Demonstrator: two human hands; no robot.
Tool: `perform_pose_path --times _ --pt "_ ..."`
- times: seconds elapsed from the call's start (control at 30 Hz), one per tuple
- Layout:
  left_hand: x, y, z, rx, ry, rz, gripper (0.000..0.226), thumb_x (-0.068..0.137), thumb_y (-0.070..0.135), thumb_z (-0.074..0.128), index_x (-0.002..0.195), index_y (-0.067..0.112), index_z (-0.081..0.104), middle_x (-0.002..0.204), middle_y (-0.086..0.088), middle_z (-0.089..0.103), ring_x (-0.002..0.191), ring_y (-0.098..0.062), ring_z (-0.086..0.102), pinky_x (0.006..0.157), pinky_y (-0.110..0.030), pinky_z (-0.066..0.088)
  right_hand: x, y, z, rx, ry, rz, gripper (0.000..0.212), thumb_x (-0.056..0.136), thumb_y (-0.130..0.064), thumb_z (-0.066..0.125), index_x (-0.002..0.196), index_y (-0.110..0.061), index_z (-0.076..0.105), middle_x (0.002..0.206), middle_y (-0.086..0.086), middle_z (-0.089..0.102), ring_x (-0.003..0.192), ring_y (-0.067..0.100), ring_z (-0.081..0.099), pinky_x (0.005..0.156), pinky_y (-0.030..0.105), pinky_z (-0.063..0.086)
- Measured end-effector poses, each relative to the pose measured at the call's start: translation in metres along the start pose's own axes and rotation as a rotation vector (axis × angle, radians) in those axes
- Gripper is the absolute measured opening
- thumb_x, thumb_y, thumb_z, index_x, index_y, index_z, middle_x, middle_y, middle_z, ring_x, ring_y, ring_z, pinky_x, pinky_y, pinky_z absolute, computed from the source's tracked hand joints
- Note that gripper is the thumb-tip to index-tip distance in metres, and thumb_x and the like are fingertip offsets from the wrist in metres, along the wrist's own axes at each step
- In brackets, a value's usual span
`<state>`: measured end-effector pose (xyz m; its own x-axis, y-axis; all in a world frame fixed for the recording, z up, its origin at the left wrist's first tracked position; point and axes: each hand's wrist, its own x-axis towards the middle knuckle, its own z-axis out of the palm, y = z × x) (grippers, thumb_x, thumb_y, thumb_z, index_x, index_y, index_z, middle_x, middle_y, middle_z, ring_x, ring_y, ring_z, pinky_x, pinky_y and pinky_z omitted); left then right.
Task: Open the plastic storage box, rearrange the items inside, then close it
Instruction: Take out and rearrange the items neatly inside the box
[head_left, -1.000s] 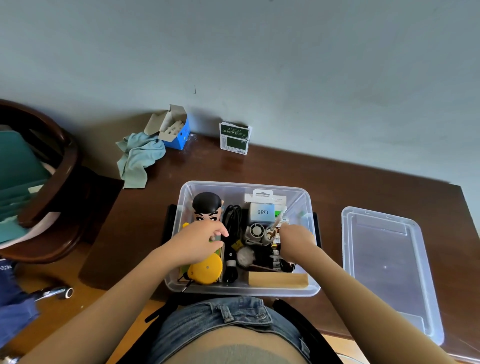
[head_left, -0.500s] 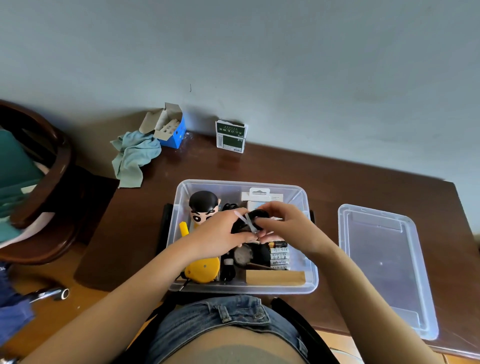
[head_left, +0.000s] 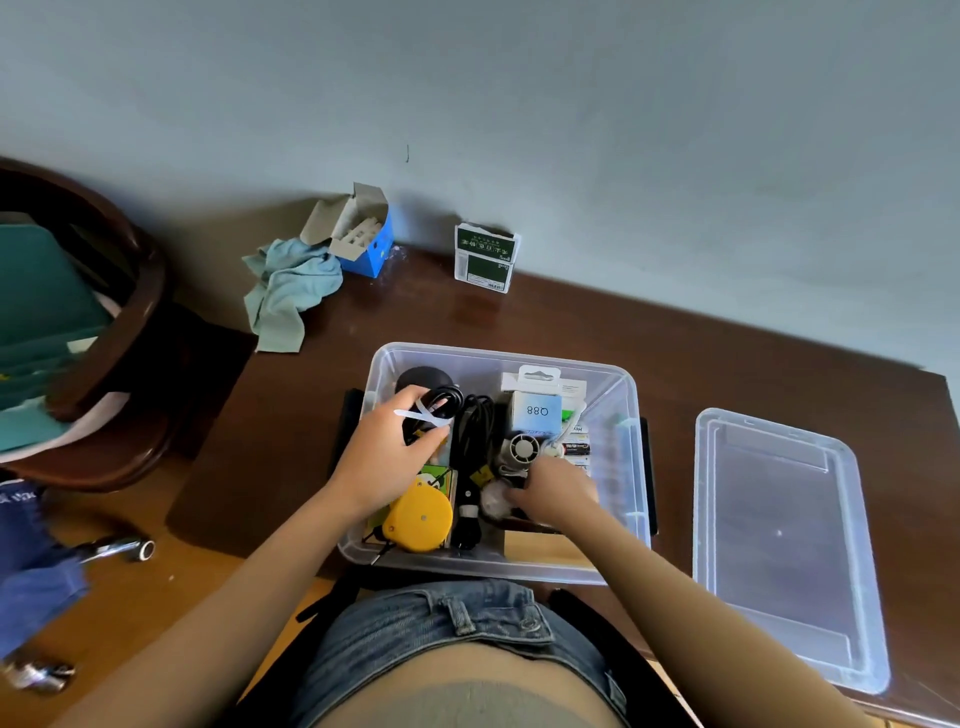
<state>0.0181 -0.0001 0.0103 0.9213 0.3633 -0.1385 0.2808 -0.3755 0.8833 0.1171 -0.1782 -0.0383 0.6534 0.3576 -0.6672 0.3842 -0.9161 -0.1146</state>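
Half a second ago both hands met over the middle of the box around a tied black cable; now they have parted, the left hand (head_left: 387, 457) carrying the coiled cable (head_left: 435, 408) toward the box's far left corner, over a dark round thing there, while the right hand (head_left: 558, 493) has dropped among the small items near the box's right side. The left hand is clamped on the cable, its white tie sticking out between the fingers; whether the right hand grips anything I cannot tell, since its fingers are buried among the clutter. The clear plastic box (head_left: 621, 410) sits at the near edge of the tabletop (head_left: 675, 343), just in front of the person, and its lid (head_left: 784, 540) lies flat on the tabletop to the right, apart from it. So the opening is done, the rearranging looks to be mid-way, with a yellow round reel (head_left: 418, 517), a small fan (head_left: 521, 449) and a boxed item (head_left: 537, 410) inside, and the closing is left.
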Motion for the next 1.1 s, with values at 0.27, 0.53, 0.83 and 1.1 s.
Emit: perform_pose_path --times 0.27,0.53,0.83,1.1 --pt "0.002 -0.004 -0.002 -0.035 0.014 0.021 0.026 0.09 0.017 0.063 0.099 0.041 0.059 0.093 0.016 0.067 0.088 0.001 0.062 0.074 -0.008 0.046 -0.003 -0.006 0.003 -0.042 0.029 0.031 0.018 0.085 -0.033 0.054 0.086 -0.015 0.054 0.091 0.003 0.062 0.085 0.024 0.059 0.06 0.027 0.039" --pt "0.006 -0.007 -0.003 -0.04 0.022 0.015 0.023 0.09 0.018 0.064 0.108 0.032 0.06 0.093 0.017 0.068 0.087 0.0 0.063 0.072 -0.017 0.052 -0.023 0.029 -0.032 -0.391 0.195 0.025 0.028 0.088 -0.026 0.055 0.064 -0.018 0.042 0.06 -0.007 0.039 0.059 0.014 0.044 0.044 0.021 0.022" --pt "0.009 -0.013 -0.008 -0.013 0.101 -0.014 0.038 0.09 0.016 0.064 0.126 0.009 0.055 0.104 0.004 0.068 0.09 -0.017 0.066 0.078 -0.035 0.054 -0.016 0.022 -0.05 -0.51 0.148 -0.032 0.023 0.083 0.0 0.054 0.101 -0.014 0.06 0.074 -0.003 0.053 0.083 0.018 0.061 0.05 0.022 0.033" --pt "0.001 -0.018 0.001 -0.073 0.069 0.015 0.028 0.091 0.015 0.063 0.118 0.02 0.06 0.106 0.018 0.065 0.102 0.004 0.058 0.082 -0.008 0.044 -0.021 0.0 -0.019 -0.143 -0.073 -0.328 0.025 0.091 -0.018 0.04 0.071 -0.01 0.052 0.076 0.01 0.055 0.076 0.029 0.052 0.056 0.03 0.037"
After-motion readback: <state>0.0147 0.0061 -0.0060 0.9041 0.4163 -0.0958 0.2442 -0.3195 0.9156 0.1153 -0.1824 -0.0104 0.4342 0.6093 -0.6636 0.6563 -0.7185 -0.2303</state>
